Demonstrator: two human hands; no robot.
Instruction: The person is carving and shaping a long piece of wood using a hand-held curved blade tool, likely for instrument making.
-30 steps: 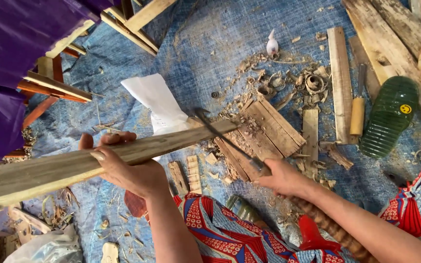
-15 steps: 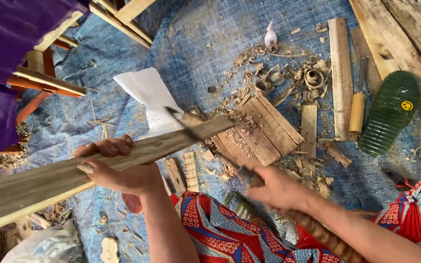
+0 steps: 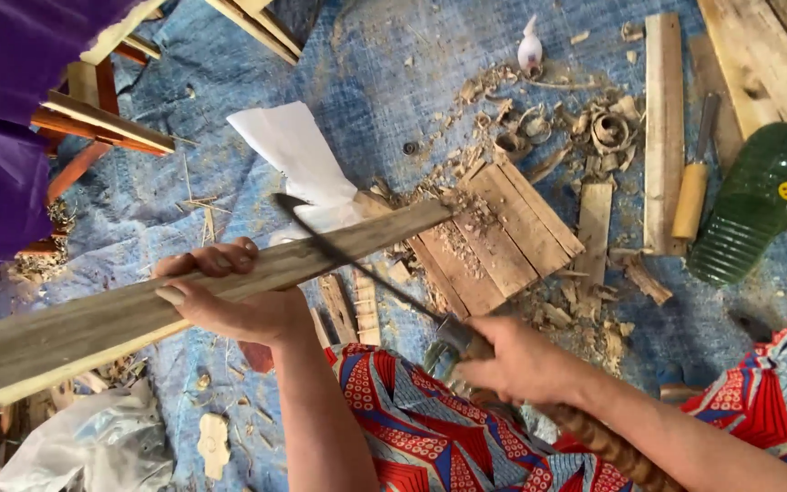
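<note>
Her left hand (image 3: 229, 296) clamped the long plank (image 3: 184, 292) propped on the slatted block (image 3: 503, 232), while her right hand (image 3: 521, 360) gripped the machete (image 3: 357, 260) laid across it mid-trim; the next chop looked to need a steady plank.

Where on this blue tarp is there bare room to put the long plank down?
The barest stretch of blue tarp lies between the white paper and the shavings near the small white bottle. Around the flat board, wood scraps crowd the ground; the green bottle and chisel fill the right.
</note>
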